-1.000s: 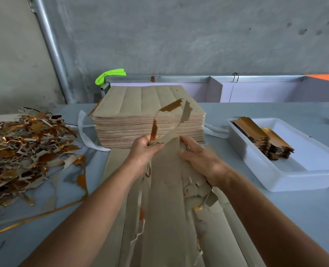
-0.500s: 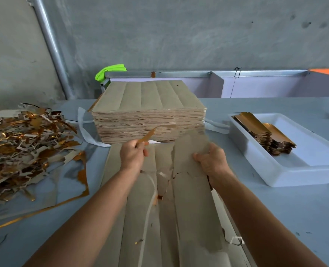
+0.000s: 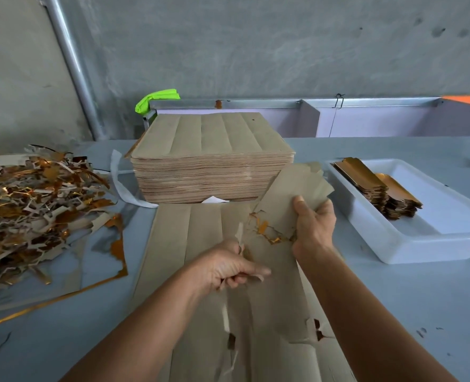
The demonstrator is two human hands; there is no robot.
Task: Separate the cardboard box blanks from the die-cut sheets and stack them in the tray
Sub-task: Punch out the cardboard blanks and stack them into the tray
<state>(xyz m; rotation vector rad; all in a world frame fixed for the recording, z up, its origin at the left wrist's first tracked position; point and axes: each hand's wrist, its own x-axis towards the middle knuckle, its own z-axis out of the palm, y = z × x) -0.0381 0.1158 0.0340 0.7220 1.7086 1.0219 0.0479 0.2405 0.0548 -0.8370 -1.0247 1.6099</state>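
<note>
Fingers of my right hand (image 3: 315, 230) pinch a box blank (image 3: 291, 197), lifted off the die-cut sheet (image 3: 200, 244) on the desk (image 3: 393, 299) beside the tray (image 3: 410, 244). Left hand (image 3: 228, 268) fingers curl around a scrap strip (image 3: 240, 241).

A tall stack of sheets (image 3: 213, 164), brown and scored lengthwise into strips, stands square on the tabletop. Just in front of it a single sheet (image 3: 200, 271) lies flat, brown side up, torn and ragged along its right strips, with gold foil showing at the tears. At the stack's front right corner a loose blank (image 3: 291, 194) is lifted off the flat sheet, tilted, brown side showing, its tabbed end pointing up. To the right of the stack sits a white tray (image 3: 393, 238) holding two leaning piles of blanks (image 3: 377, 186), gold side up, in its far end.
</note>
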